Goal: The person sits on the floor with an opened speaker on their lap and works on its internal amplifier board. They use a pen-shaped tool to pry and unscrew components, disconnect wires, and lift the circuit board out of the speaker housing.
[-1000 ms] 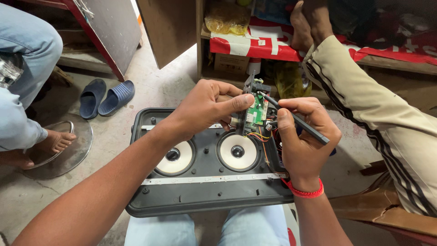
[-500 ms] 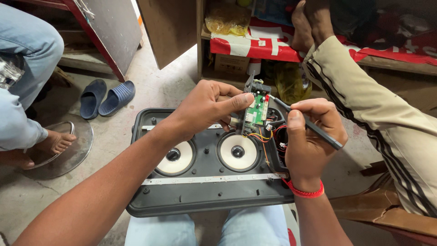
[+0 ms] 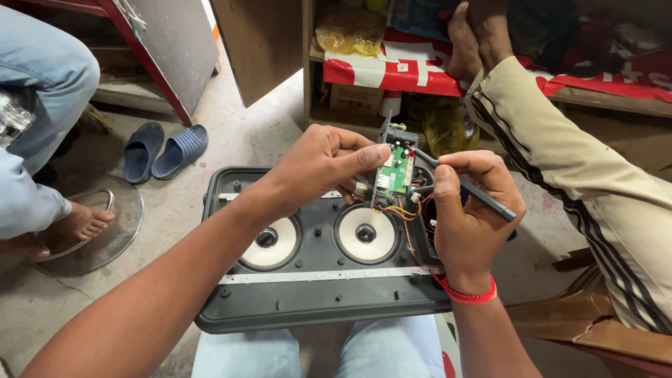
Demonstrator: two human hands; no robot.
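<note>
While two hands (image 3: 318, 168) (image 3: 470, 210) work one circuit board (image 3: 394, 170), two speaker cones (image 3: 365, 233) show.

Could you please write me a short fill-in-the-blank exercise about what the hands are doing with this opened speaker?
1. The left hand pinches a small ____ circuit board.
2. The right hand holds a dark tool and wears a ____ wristband.
3. The speaker panel shows ____ round cones.

Missing words: green; red; two
</note>
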